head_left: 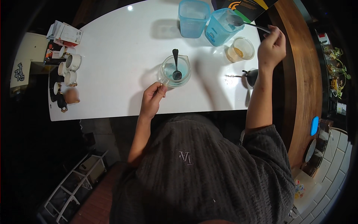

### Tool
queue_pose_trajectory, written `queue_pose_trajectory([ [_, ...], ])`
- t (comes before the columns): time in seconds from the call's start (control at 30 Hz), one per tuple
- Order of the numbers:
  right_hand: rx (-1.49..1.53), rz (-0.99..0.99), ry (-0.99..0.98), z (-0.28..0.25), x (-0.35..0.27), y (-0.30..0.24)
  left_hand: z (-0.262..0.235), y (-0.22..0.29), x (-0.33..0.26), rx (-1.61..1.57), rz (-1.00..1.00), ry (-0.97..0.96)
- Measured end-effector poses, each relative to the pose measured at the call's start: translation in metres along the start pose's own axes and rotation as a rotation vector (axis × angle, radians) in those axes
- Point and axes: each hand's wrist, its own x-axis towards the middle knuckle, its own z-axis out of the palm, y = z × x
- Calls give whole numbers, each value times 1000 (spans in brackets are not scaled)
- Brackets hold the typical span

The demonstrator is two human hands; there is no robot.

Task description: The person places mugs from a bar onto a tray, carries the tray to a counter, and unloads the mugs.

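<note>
My left hand (152, 100) is closed round the handle of a clear glass jug (186, 76) on the table. Inside the jug, which looks pale blue at the bottom, leans a dark spoon (175, 61) with its handle rising past the far rim. Out to the far right, my right hand (273, 49) grips the end of a metal spoon (235, 20). That spoon's bowl is over the mouth of a tilted translucent blue container (218, 33); whether it carries anything, I cannot tell. Another blue container (191, 27) stands upright just left of it.
Nearer than the blue containers is a clear plastic cup (232, 56) with something brownish inside. A small dark pot (253, 77) sits at the right edge of the white table (115, 67). Several mugs (71, 78) and a white box (68, 34) line the left edge.
</note>
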Motion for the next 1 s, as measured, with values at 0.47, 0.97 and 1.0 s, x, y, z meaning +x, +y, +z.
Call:
queue_pose_trajectory([
  [0.47,-442,-21,-429,50,-11,32,-2,-5,-23,-65,-47,-37],
  [0.97,-334,197,-278,35,-6,20,-1,1,-13,-51,-17,-6],
  [1.0,-297,218,-245,33,-5,19,-2,0,-11,-51,-14,-8],
])
